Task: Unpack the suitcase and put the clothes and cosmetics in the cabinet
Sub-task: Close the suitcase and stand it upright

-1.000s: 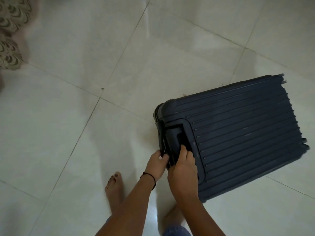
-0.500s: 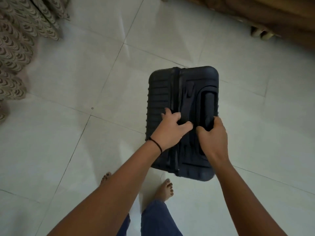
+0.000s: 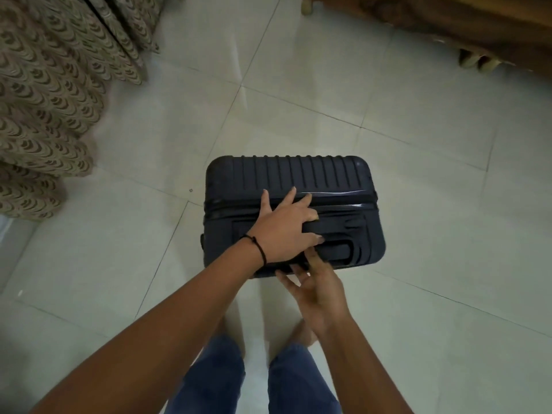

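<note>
Our dark blue ribbed hard-shell suitcase (image 3: 294,177) stands zipped shut mid-scene on the pale tiled floor (image 3: 418,339). Our left hand (image 3: 283,231) grips its top handle. Our right hand (image 3: 316,291), fingers straight, touches its near edge. We judge that all the unpacking lies ahead.

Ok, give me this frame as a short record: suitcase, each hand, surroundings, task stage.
suitcase: dark hard-shell suitcase, upright on the tiled floor, closed
left hand: left hand on top, thumb and fingers round the top handle
right hand: right hand, fingers straight, touching the near edge
surroundings: patterned fabric at left; wooden furniture at top right
task stage: nothing unpacked yet
</note>
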